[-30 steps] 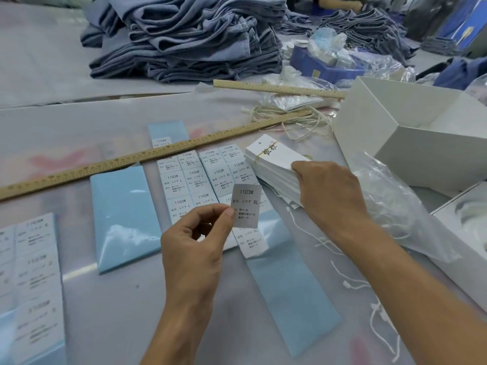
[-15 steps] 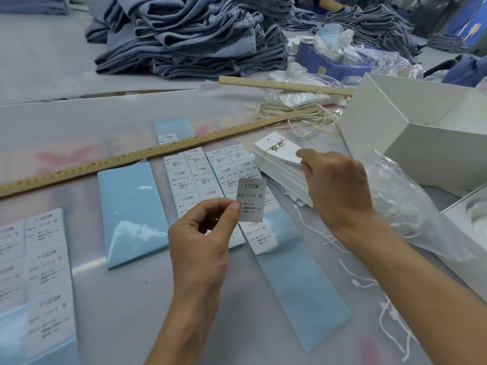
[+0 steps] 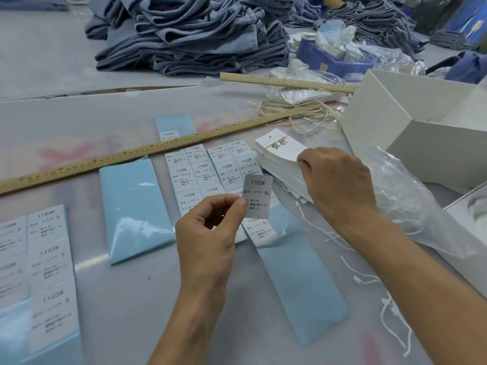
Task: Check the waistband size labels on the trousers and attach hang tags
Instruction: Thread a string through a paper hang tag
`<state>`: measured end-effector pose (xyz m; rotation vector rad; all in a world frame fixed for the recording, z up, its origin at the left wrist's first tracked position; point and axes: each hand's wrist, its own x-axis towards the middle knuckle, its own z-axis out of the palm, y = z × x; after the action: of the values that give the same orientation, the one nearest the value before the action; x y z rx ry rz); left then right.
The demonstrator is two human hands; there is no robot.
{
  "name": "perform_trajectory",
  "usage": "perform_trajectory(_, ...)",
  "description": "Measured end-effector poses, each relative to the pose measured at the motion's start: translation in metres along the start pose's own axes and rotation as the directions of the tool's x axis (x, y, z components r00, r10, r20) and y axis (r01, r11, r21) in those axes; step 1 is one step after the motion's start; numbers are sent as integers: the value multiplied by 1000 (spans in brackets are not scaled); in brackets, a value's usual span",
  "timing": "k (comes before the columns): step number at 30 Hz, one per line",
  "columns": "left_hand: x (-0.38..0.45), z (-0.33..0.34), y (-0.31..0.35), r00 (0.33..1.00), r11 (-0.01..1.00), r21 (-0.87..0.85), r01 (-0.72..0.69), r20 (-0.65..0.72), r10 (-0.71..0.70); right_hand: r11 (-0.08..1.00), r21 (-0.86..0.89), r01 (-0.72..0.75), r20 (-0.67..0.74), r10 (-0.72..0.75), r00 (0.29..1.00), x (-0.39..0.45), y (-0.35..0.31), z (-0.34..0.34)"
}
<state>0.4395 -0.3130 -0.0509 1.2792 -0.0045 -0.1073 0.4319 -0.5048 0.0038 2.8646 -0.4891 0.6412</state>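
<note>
My left hand [image 3: 208, 233] pinches a small grey size sticker [image 3: 257, 196] marked 1103# XL between thumb and forefinger, held up above the table. Under it lie sheets of L and XL stickers [image 3: 208, 175] on blue backing. A stack of white hang tags [image 3: 279, 159], bound with a yellow band, sits to the right of the sheets. My right hand [image 3: 337, 185] grips the near right corner of that stack, fingers curled on the top tags. A big pile of folded blue trousers [image 3: 195, 35] lies at the back.
Two wooden rulers [image 3: 147, 151] [image 3: 287, 82] cross the table. A white box [image 3: 411, 133] stands at right with a clear plastic bag [image 3: 411, 206] before it. White tag strings [image 3: 387, 306] lie near my right forearm, S sticker sheets [image 3: 44, 272] at left, a blue tray [image 3: 334, 61] behind.
My right hand has shifted slightly along the hang tag stack and lifts the top tags' corner. My left hand keeps holding the XL sticker in much the same place.
</note>
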Motion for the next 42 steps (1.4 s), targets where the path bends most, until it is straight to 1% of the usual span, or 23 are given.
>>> perform_trajectory(2, 0, 0, -1, 1000, 1000, 5, -1, 2, 1, 1000, 22, 17, -44, -16, 999, 2, 0, -3)
perform_trajectory(4, 0, 1, -1, 1000, 1000, 17, -2, 2, 1, 999, 37, 39, -48, -37, 998, 6, 1, -6)
perform_trajectory(9, 0, 0, -1, 1000, 1000, 10, -3, -1, 3, 989, 68, 130, 54, -133, 990, 11, 1, -12)
perform_trajectory(11, 0, 0, 0, 1000, 1000, 3, -2, 2, 2, 990, 61, 128, 95, -133, 987, 10, 2, -13)
perform_trajectory(13, 0, 0, 0, 1000, 1000, 8, -2, 5, 2, 993, 52, 103, 110, -108, 988, 10, 3, -14)
perform_trajectory(15, 0, 0, 0, 1000, 1000, 13, -3, 6, 3, 996, 61, 68, 65, -71, 995, 9, 4, -15)
perform_trajectory(17, 1, 0, -1, 1000, 1000, 9, -2, 2, 2, 995, 99, 31, 34, -34, 999, 10, 5, -15)
perform_trajectory(18, 1, 0, -1, 1000, 1000, 6, -2, -3, 2, 991, 131, 2, 41, -8, 999, 10, 4, -15)
perform_trajectory(22, 1, -1, -1, 1000, 1000, 5, -5, 2, 5, 918, 351, -185, 161, 135, 978, 14, 6, -15)
perform_trajectory(24, 1, -1, -2, 1000, 1000, 6, -3, 5, 3, 898, 385, -215, 202, 145, 969, 15, 8, -16)
perform_trajectory(25, 1, 0, -2, 1000, 1000, 6, -2, 4, 2, 894, 391, -218, 198, 150, 969, 16, 9, -17)
perform_trajectory(27, 1, 0, -2, 1000, 1000, 2, 0, 1, 0, 905, 375, -200, 154, 152, 976, 18, 11, -19)
perform_trajectory(29, 1, 0, -2, 1000, 1000, -3, 1, 1, -1, 942, 314, -123, 129, 86, 988, 22, 14, -20)
perform_trajectory(31, 1, -1, -1, 1000, 1000, -8, 3, 3, -3, 979, 202, -16, 174, -19, 985, 25, 17, -22)
perform_trajectory(33, 1, -1, -1, 1000, 1000, -11, 5, -1, -5, 995, 63, 77, 226, -90, 970, 24, 21, -26)
perform_trajectory(35, 1, -2, -1, 1000, 1000, -14, 8, -5, -8, 995, 0, 98, 191, -96, 977, 16, 27, -32)
perform_trajectory(37, 2, -3, -1, 1000, 1000, -16, 9, -3, -9, 996, 29, 80, 93, -82, 992, 5, 32, -37)
perform_trajectory(38, 2, -3, -1, 1000, 1000, -19, 9, -2, -9, 995, 50, 83, 68, -86, 994, 0, 34, -37)
perform_trajectory(42, 2, -1, -1, 1000, 1000, -19, 9, -3, -9, 989, 107, 104, 97, -114, 989, -2, 42, -30)
